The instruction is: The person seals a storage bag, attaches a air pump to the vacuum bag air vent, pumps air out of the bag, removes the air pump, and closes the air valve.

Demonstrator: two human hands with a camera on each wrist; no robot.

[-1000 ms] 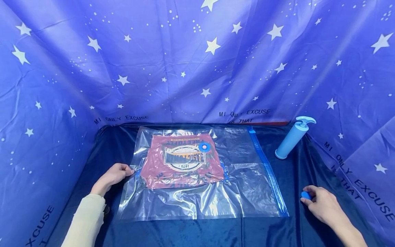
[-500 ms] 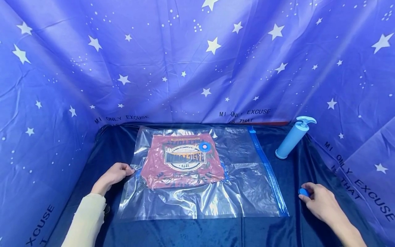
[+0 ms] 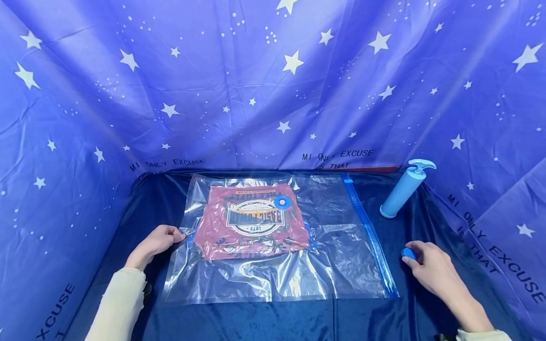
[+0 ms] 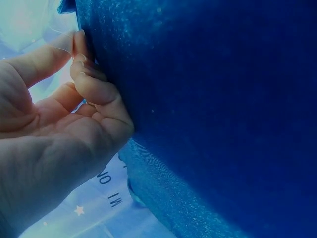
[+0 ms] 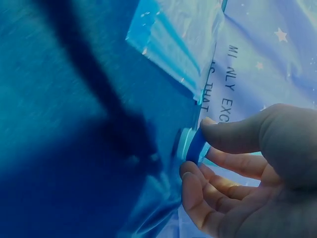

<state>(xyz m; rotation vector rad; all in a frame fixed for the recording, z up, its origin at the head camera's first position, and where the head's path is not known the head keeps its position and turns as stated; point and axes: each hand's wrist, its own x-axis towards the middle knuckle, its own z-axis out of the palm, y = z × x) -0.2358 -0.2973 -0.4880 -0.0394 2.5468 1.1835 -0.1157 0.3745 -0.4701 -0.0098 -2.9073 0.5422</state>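
Note:
A clear vacuum storage bag (image 3: 341, 270) lies flat, with a folded red printed garment (image 3: 215, 222) inside. Its blue zip strip (image 3: 371, 232) runs down the right side. On top sits a round blue valve (image 3: 282, 202) with a pinkish centre. My left hand (image 3: 155, 244) pinches the bag's left edge between thumb and fingers; a thin clear edge shows at the fingertips in the left wrist view. To the right of the bag, my right hand (image 3: 435, 270) holds a round blue cap (image 5: 195, 146) between thumb and fingers, close over the cloth.
A light blue hand pump (image 3: 401, 192) with a T-shaped handle stands tilted at the back right. Dark blue cloth (image 3: 264, 322) covers the table. Purple star-print curtains (image 3: 230, 85) close off the back and both sides.
My right hand has shifted left and slightly away from me with the blue cap, nearer the zip strip. The left hand and the bag stay in place.

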